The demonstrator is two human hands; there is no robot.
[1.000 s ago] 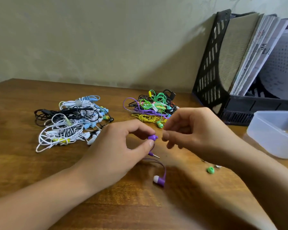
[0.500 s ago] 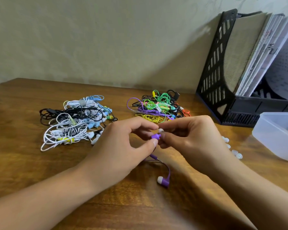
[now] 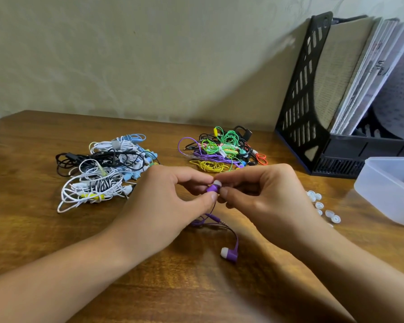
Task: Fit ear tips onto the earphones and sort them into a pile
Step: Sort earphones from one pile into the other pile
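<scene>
Nearest earbud: I see the purple set's second earbud (image 3: 229,254) lying on the wooden desk (image 3: 28,173) nearest to me, its white tip already on, cable looping up toward my hands
Left hand: my left hand (image 3: 163,203) is closed in a pinch on the purple earbud (image 3: 212,189), thumb under, forefinger over
Right hand: my right hand (image 3: 264,194) is closed too, thumb and forefinger pinching the white ear tip (image 3: 217,183) against the earbud's nozzle
Step in hand: I judge this as seating the tip on the last bare bud of this pair; it looks partly on, and I cannot tell whether it is fully home
Next move: I expect it calls for a firm push with a slight twist, then carrying the whole purple set to a pile
Loose tips: spare white ear tips (image 3: 322,207) lie right of my hands, beside the clear plastic tub (image 3: 387,190)
Far piles: a white, black and blue pile (image 3: 103,171) sits far left, a coloured pile (image 3: 222,150) far centre; which one holds finished sets I cannot tell
Background: a black file rack (image 3: 299,106) stands against the wall
</scene>
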